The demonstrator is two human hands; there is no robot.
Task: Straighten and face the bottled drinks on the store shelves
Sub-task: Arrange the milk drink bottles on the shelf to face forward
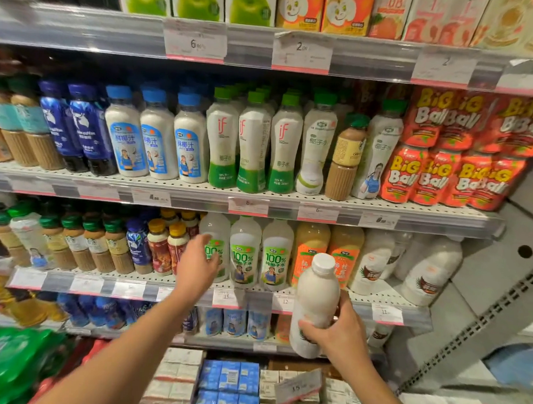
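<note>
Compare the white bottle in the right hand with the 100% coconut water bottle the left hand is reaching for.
The white bottle is off the shelf, gripped by the right hand, its label mostly hidden. The 100% coconut water bottle stands on the shelf showing a green label, with the left hand at it. Both are upright, pale bottles.

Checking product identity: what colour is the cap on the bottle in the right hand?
White, on the milky-white bottle gripped by the right hand; head view, the only one.

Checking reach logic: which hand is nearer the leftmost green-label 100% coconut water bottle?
Left. The left hand reaches right at the leftmost 100% coconut water bottle, overlapping its label. The right hand is lower right, gripping a white bottle.
</note>
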